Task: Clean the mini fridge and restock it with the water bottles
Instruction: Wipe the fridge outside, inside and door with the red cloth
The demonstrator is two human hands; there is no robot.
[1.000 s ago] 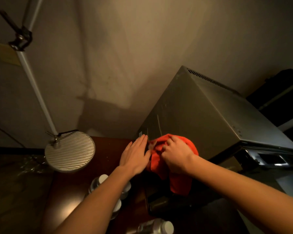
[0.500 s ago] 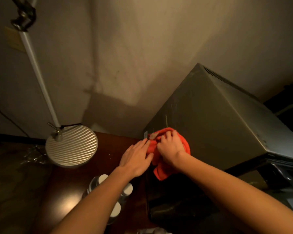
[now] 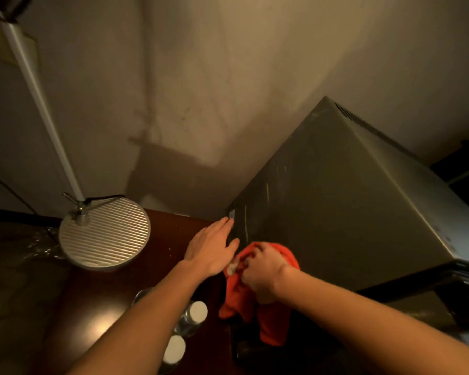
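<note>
Beside the lamp base [image 3: 104, 234] and water bottles [image 3: 192, 315], left fingers [image 3: 225, 226] lie flat against the mini fridge [image 3: 349, 212]; right fingers [image 3: 255, 255] clutch the orange cloth [image 3: 276, 320].

The boxy grey mini fridge [image 3: 336, 212] at right looks like brushed metal, matt with faint scratches. The soft orange cloth [image 3: 271, 320] below it hangs in folds. At left, the round silver lamp base [image 3: 104, 234] is ribbed metal. The dark brown wooden bench [image 3: 98, 320] is glossy, reflecting light. The clear plastic water bottles [image 3: 192, 318] carry smooth white caps.

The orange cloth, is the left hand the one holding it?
No, the right hand grips the orange cloth; the left hand lies flat beside it.
</note>
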